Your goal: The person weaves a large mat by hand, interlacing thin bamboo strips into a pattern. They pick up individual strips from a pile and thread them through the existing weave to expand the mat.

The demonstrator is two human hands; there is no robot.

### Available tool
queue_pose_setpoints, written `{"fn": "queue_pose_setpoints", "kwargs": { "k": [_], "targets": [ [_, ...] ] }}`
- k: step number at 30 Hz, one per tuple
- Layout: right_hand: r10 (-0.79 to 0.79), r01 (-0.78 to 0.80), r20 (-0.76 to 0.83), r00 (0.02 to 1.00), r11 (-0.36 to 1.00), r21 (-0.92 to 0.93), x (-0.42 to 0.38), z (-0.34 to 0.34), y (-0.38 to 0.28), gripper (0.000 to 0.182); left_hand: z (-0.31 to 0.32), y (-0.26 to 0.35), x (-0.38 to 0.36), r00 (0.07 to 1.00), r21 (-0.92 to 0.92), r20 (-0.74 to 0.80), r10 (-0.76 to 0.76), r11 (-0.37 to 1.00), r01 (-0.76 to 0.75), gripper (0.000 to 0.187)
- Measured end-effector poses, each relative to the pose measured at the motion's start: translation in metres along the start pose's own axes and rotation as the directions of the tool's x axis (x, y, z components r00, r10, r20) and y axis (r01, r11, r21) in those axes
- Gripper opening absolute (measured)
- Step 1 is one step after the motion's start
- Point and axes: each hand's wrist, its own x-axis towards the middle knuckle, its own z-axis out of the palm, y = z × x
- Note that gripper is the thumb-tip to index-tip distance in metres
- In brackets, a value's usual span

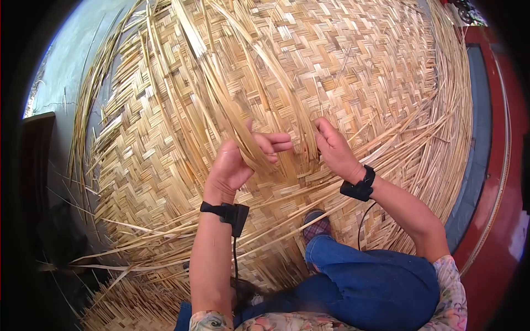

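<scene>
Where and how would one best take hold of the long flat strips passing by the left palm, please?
I'd pinch the flat strips just above the left hand, coming from the left, thumb on one flat side, fingers on the other. They look thin, gathered close together and raised off the woven mat there, which should leave room for fingertips.

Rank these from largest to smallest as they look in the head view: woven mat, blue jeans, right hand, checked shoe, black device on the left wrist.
1. Woven mat
2. Blue jeans
3. Right hand
Checked shoe and black device: smallest, but too alike to rank.
</scene>
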Motion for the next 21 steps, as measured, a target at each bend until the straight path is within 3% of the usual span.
{"fn": "queue_pose_setpoints", "kwargs": {
  "k": [3,4,6,7,9,10,11,13,14,16,19,21],
  "targets": [
    [0.209,-0.254,0.157,0.965,0.89,0.378,0.006,0.006,0.003,0.021,0.001,0.002,0.011,0.985,0.084,-0.044,-0.169,0.982,0.172,0.053],
    [0.122,-0.195,0.287,0.95,0.95,0.244,0.009,0.004,-0.004,0.022,0.007,0.006,0.012,0.965,-0.02,-0.143,-0.222,0.975,0.221,0.045],
    [0.012,-0.011,0.55,0.835,1.0,-0.006,0.018,-0.004,-0.027,0.023,0.008,0.006,0.011,0.974,0.049,-0.095,-0.206,0.976,0.211,0.045],
    [0.068,-0.1,0.577,0.814,0.995,0.023,0.025,-0.007,-0.028,0.023,0.007,0.006,0.008,0.977,0.083,-0.074,-0.198,0.975,0.204,0.046],
    [0.156,-0.262,0.633,0.758,0.962,0.077,0.046,-0.013,-0.031,0.024,0.005,0.003,-0.01,0.988,-0.023,-0.152,0.022,0.999,-0.026,0.039],
    [0.058,0.075,0.566,0.822,0.975,-0.208,0.053,-0.015,-0.013,0.028,0.005,0.0,-0.02,0.972,-0.062,-0.194,0.133,0.987,-0.148,0.036],
    [0.065,0.114,0.568,0.821,0.955,-0.273,0.06,-0.018,-0.016,0.028,0.001,-0.012,-0.028,0.899,0.025,-0.337,0.281,0.957,-0.29,0.032],
    [0.086,0.189,0.581,0.809,0.898,-0.396,0.065,-0.019,-0.023,0.027,-0.008,-0.046,-0.051,0.622,0.247,-0.559,0.547,0.827,-0.505,0.025],
    [0.08,0.131,0.539,0.839,0.93,-0.343,0.064,-0.018,-0.022,0.026,0.001,-0.052,-0.065,0.521,0.317,-0.631,0.574,0.804,-0.503,0.023],
    [0.01,0.228,0.611,0.791,0.923,-0.311,0.069,-0.021,-0.022,0.028,0.018,-0.061,-0.084,0.297,0.45,-0.729,0.616,0.759,-0.47,0.02],
    [-0.016,0.273,0.632,0.775,0.911,-0.311,0.063,-0.02,-0.022,0.022,0.0,-0.065,-0.096,0.213,0.335,-0.8,0.561,0.712,-0.617,0.017],
    [-0.026,0.315,0.611,0.791,0.873,-0.371,0.062,-0.023,-0.021,0.019,-0.011,-0.063,-0.107,0.197,0.322,-0.825,0.529,0.728,-0.606,0.015]
  ]
}}
